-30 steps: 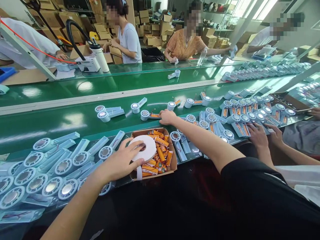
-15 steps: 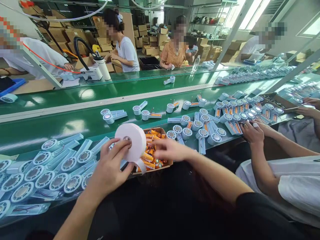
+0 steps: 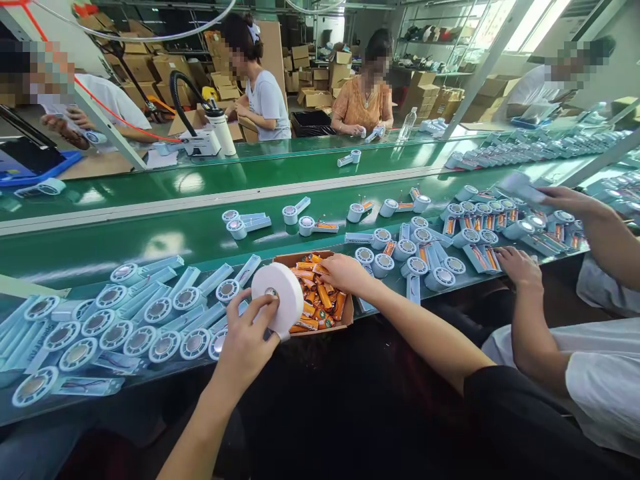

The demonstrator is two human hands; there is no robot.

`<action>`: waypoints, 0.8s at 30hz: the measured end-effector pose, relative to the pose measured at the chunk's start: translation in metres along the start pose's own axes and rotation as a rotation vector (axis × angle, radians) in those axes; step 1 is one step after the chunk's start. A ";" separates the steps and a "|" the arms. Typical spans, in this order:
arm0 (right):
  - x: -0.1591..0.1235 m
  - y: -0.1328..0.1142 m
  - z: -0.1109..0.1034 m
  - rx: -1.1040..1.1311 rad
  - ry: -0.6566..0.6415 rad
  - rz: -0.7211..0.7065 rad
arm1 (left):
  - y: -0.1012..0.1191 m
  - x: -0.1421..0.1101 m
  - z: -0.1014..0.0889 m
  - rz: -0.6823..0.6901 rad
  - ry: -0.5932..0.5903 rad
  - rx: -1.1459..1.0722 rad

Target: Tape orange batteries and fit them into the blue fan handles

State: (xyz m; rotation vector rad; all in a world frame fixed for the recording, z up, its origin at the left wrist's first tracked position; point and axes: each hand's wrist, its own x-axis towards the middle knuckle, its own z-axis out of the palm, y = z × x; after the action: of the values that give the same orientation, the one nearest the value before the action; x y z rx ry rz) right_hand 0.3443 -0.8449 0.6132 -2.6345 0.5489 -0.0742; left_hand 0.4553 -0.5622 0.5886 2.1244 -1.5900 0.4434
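My left hand [image 3: 253, 333] grips a roll of white tape [image 3: 287, 297], with fingers at its core and the thumb by its lower edge. Right behind the roll is a cardboard box [image 3: 347, 321] filled with orange cylindrical batteries [image 3: 320, 300]. My right hand [image 3: 345, 273] reaches over the box's right side. Its fingers lie close together and curl down onto the batteries; the tips are partly hidden, so what they hold does not show. Left of the tape lie rows of light-blue fan housings [image 3: 140, 341] with round heads and open handles.
More housings [image 3: 415, 267], some with orange batteries inside, lie right of the box. Beyond runs a green conveyor [image 3: 200, 243]. A co-worker's hands [image 3: 520, 267] are at the right, one lifting a housing. Other people sit across the line, near a white bottle-shaped device [image 3: 220, 133].
My right hand, blurred over the box before, now has its fingers down on the batteries. The view has shifted left. The neighbouring co-worker has raised a housing.
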 end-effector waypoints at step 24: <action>-0.056 -0.015 0.020 1.364 0.215 -0.014 | 0.014 0.025 -0.027 0.389 -0.035 0.298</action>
State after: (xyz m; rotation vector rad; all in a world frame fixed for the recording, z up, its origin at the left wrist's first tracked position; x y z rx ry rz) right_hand 0.3006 -0.8026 0.6038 -1.2974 0.3321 -0.5277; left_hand 0.4492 -0.5722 0.6262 2.0295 -2.0765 0.8170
